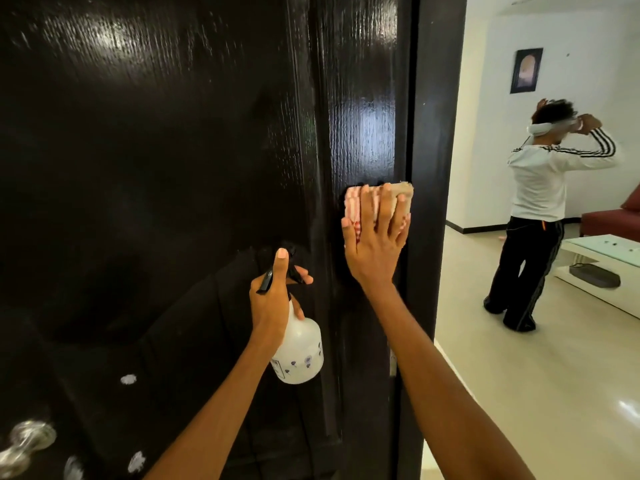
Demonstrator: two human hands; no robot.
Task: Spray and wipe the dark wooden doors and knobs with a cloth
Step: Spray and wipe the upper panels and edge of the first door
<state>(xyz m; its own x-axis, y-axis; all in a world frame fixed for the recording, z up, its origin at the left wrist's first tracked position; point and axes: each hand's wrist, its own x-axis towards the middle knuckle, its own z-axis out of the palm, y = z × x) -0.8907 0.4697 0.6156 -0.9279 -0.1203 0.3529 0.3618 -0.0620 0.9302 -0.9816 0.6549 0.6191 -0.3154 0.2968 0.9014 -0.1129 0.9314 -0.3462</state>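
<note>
A glossy dark wooden door [156,168] fills the left and centre of the head view. My right hand [375,237] presses a folded pink-and-white cloth [353,206] flat against the door's right stile, fingers spread and straight. My left hand [273,296] grips the neck and black trigger head of a white plastic spray bottle [301,351], held just in front of the door. A silver door knob [27,441] shows blurred at the lower left.
The dark door frame [436,168] stands right of the cloth. Beyond it, a person in a white top [540,188] stands on the pale floor with hands at the head. A white low table [602,261] and a red sofa [609,216] sit at the far right.
</note>
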